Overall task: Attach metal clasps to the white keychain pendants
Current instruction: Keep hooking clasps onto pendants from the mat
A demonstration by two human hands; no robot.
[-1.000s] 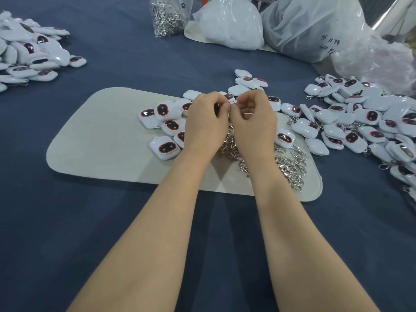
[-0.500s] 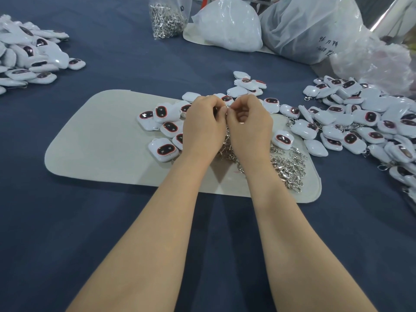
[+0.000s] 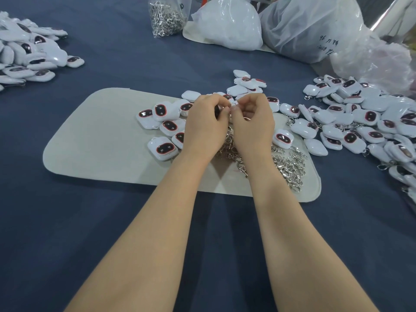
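So we've got a table with a dark blue cloth (image 3: pixel 112 221) over pretty much all of it, and a couple of big plastic bags (image 3: pixel 315 25) slumped at the far right. Near the middle there's a beige mat (image 3: pixel 101 136) with rounded corners. To the right of the mat is a big heap of white pendants (image 3: pixel 360 118), some with metal bits showing, and a second pile (image 3: pixel 27 55) sits far left, well apart from everything else. A smaller bunch of loose pendants (image 3: pixel 166 118) lies on the far part of the mat, and a tangle of silver clasps (image 3: pixel 288 165) lies on its right end. A little clear bag of clasps (image 3: pixel 166 16) stands at the far edge. Our left hand (image 3: pixel 204 124) and right hand (image 3: pixel 254 124) are together over the mat, fingertips meeting, all fingers curled in. The left one grips a pendant (image 3: pixel 218 108), just a dark sliver visible. The right is pinching at the same spot, but we can't tell what it's got.
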